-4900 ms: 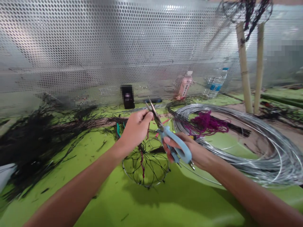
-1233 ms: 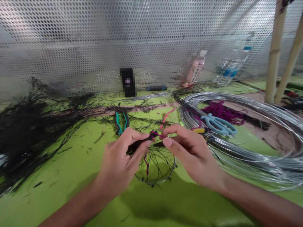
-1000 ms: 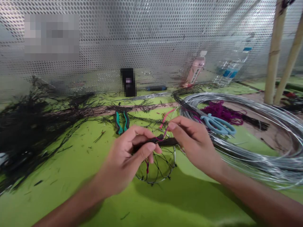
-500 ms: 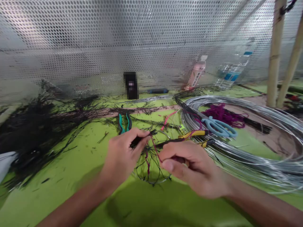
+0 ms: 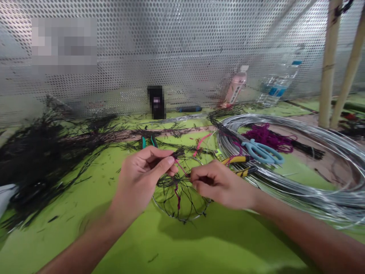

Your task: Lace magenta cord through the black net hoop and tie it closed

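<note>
A round frame of wire and thin black twigs (image 5: 182, 220) rests on the green surface, with purple yarn (image 5: 178, 194) tied down its near side. Above it, my left hand (image 5: 142, 171) pinches a bundle of black twigs (image 5: 179, 153) between thumb and fingers. My right hand (image 5: 219, 184) is closed on a strand of purple yarn (image 5: 181, 166), drawn taut from the bundle toward its fingertips. Behind my left hand, green-handled pliers (image 5: 154, 141) are partly hidden. Yellow-and-black-handled pliers (image 5: 239, 159) lie just beyond my right hand.
A big coil of silvery wire (image 5: 288, 190) lies at right, with light-blue scissors (image 5: 264, 152) and a purple yarn skein (image 5: 265, 137) on it. Black twigs (image 5: 34, 163) heap at left. Bottles (image 5: 235, 87) stand before the perforated metal panel (image 5: 182, 45); bamboo poles (image 5: 327, 64) rise at right.
My right hand has moved up and slightly left, still pulling the yarn. My left hand has shifted a little left and turned, its thumb now on top of the bundle.
</note>
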A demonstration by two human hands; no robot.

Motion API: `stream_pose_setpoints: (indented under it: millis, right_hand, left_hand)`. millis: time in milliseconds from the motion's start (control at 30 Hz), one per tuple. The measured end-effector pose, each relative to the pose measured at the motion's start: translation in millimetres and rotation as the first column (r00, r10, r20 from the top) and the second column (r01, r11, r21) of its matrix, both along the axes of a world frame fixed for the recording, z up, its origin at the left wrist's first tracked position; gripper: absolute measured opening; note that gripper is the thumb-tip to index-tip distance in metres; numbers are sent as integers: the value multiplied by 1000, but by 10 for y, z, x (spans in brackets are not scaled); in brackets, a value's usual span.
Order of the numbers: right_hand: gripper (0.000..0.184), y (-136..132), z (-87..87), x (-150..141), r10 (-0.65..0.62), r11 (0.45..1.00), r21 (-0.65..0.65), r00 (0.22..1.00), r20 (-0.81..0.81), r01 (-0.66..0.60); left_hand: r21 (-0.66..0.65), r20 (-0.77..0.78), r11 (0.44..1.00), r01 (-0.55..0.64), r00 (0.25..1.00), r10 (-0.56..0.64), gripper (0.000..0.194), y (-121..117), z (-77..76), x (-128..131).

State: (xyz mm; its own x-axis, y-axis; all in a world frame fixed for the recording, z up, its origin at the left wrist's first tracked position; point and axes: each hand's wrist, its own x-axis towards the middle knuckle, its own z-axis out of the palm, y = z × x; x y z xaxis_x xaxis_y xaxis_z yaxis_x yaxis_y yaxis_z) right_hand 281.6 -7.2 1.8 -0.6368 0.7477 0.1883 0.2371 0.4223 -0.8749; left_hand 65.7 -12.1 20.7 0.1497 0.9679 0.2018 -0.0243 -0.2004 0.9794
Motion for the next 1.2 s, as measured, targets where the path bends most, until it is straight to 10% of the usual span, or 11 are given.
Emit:
stream_pose_setpoints:
  millis: [267,500,733,900,1200]
  right_hand:
    - [20,179,-38,42,-161,983,102,982,94,152]
    - [29,255,195,114,-257,945,227,964,70,236]
    - [23,-224,240,-32,-207,912,377,975,78,164]
    - [19,-244,55,-3,-95,874,485,965,246,-37]
    - [20,110,-83,24,-32,954,301,993,111,-3]
  left_hand:
    - [-247,224,932,266,951,-212,7,-40,31,46]
    - [-364,-34,849,383,905,-424,6,-84,-7,86]
    - [-271,-201,954,126,962,-185,16,-49,-136,131]
    - [-231,-39,973,-21,999,12,5,33,-119,88]
    - [-278,187,947,160,976,-110,4,-60,17,94]
